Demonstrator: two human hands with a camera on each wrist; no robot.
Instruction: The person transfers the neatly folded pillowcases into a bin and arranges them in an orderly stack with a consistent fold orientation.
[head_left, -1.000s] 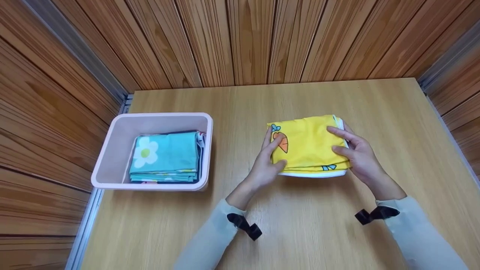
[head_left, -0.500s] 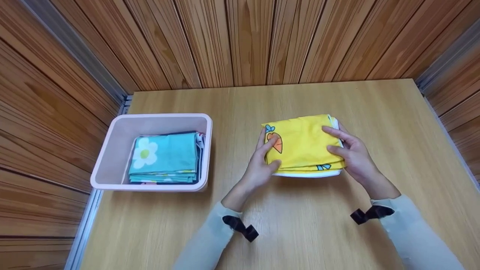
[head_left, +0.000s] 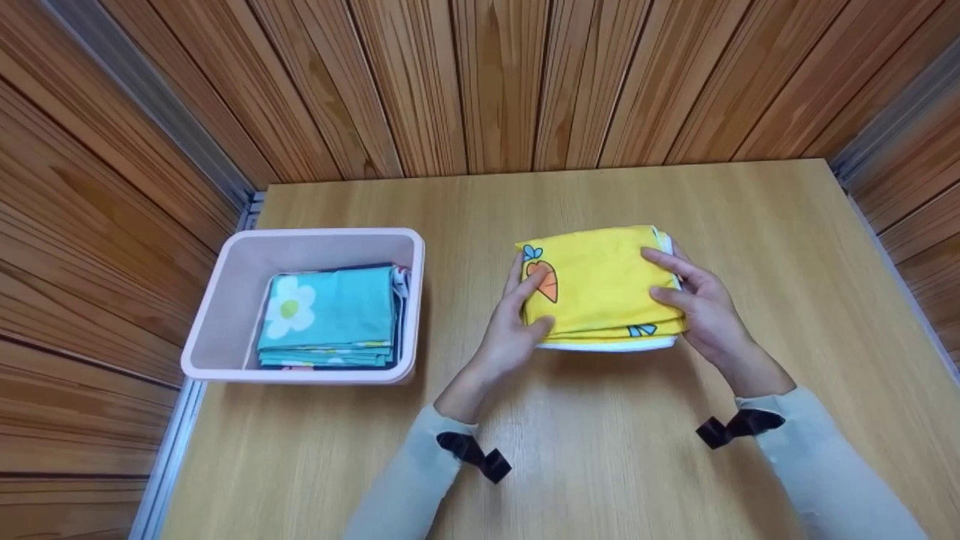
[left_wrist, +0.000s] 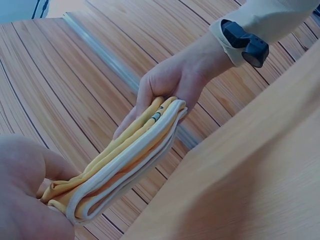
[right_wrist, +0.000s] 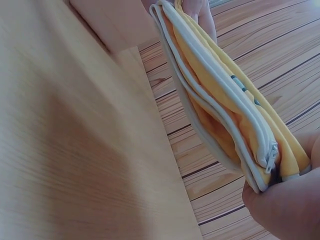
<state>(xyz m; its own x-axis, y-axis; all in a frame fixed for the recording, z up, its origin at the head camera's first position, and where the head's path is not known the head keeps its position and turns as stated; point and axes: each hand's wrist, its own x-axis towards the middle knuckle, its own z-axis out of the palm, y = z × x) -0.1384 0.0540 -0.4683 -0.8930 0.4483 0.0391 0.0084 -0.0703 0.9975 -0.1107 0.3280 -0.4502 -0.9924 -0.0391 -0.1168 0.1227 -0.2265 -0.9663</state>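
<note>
Both hands hold a folded yellow pillowcase (head_left: 600, 281) printed with an orange carrot, raised above the table with its shadow below. Its layers are edged in white, and a zipper pull (right_wrist: 272, 157) hangs at one corner in the right wrist view. My left hand (head_left: 506, 330) grips the left side, thumb on top near the front corner. At the right side, my right hand (head_left: 705, 307) pinches the layers, with some fingers hidden underneath. In the left wrist view the stacked folds (left_wrist: 125, 160) stretch between the two hands.
A pale pink bin (head_left: 225, 322) stands left on the wooden table (head_left: 480, 202). Inside lies folded teal cloth (head_left: 349, 300) with a white flower, over darker folded fabric. Wood-panelled walls (head_left: 502, 82) border the table at the back and both sides.
Both hands have shifted slightly left with the pillowcase, and it sits a little higher in the head view. The grip looks the same, and the bin has not moved.
</note>
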